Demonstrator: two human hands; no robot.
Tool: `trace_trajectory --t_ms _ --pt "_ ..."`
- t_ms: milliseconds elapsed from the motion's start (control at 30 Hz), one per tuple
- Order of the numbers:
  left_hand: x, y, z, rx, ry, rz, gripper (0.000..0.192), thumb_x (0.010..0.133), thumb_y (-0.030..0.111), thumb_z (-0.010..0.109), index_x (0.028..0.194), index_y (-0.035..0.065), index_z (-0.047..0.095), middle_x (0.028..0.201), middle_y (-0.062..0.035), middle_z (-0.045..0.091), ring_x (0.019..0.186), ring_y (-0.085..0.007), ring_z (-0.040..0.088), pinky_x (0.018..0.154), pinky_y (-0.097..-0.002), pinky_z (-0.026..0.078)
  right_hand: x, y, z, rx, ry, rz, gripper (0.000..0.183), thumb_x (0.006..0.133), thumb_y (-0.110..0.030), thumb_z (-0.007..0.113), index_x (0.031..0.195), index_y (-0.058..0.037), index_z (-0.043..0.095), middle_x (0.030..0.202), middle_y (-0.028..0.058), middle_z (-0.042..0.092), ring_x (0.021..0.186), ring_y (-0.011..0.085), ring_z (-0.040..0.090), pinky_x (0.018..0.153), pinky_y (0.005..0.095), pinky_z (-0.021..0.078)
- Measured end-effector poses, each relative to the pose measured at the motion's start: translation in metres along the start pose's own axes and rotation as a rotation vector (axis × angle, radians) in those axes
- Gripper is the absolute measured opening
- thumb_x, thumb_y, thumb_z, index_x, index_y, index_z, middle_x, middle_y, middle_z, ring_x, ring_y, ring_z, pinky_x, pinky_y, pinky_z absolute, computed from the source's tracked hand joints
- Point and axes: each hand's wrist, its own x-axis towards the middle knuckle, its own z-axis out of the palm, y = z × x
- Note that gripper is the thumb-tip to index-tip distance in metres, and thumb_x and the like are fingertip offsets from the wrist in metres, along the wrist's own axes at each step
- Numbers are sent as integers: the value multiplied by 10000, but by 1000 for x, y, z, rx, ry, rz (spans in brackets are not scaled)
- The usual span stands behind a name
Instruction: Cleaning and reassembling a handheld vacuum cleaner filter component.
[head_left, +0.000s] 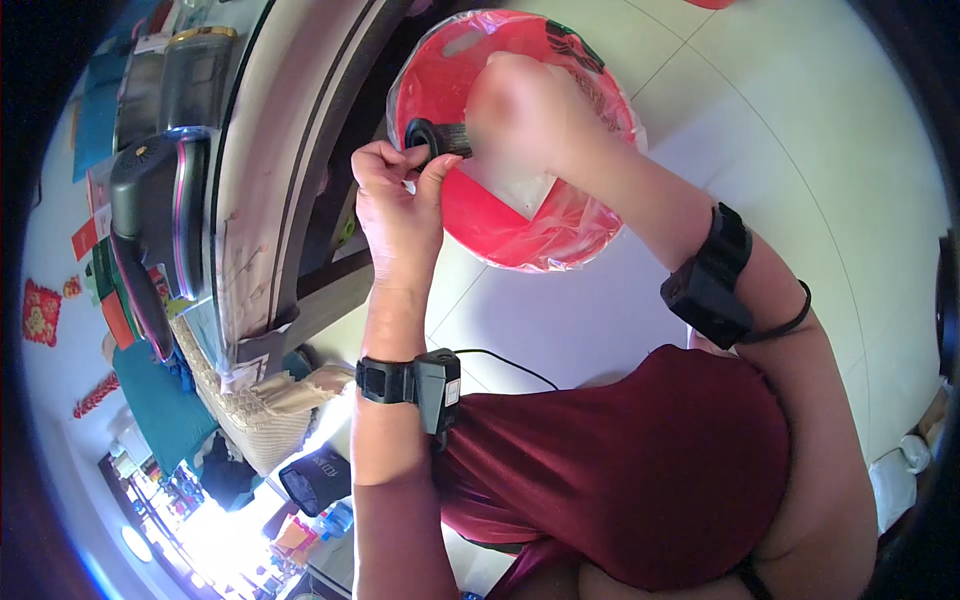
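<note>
A red round bin (480, 225) with a clear plastic liner stands on the floor before me. Over it, my left hand (401, 184) pinches the round rim of a ribbed black cylindrical object (442, 140) between thumb and fingers. My right hand (525, 112) is blurred and closed around the other end of the same object, hiding that end. Below the right hand, inside the bin, lies a pale flat piece (517, 191), perhaps paper or card. Black straps with small boxes are on both forearms.
To the left is a glass-topped table (259, 172) holding a dark case (146, 202) and a dark container with a gold rim (196, 82). A woven basket (262, 431) and a black bag (319, 480) stand lower left. Pale floor tiles (765, 187) extend right.
</note>
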Motion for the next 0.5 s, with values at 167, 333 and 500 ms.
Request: trace_trajectory --t_ms 167,333,500 --pt "1 2 1 47 20 51 490 730 176 783 924 49 351 792 -141 659 692 -206 647 654 -307 495 5 20 8 222 10 9 169 799 -32 665 769 -9 501 669 71 620 612 118 614 553 256 476" --pt "4 3 2 -3 19 26 445 751 150 766 909 46 363 782 -137 658 680 -188 641 663 -289 491 3 8 0 -70 16 16 171 790 -57 673 766 -10 510 667 79 626 615 128 628 556 270 479" --pt "7 -14 -2 -252 -69 -6 400 751 77 755 924 37 397 902 -140 661 735 -151 630 704 -266 491 4 7 2 12 19 44 162 795 -53 666 763 -12 512 648 75 629 610 121 629 551 266 479"
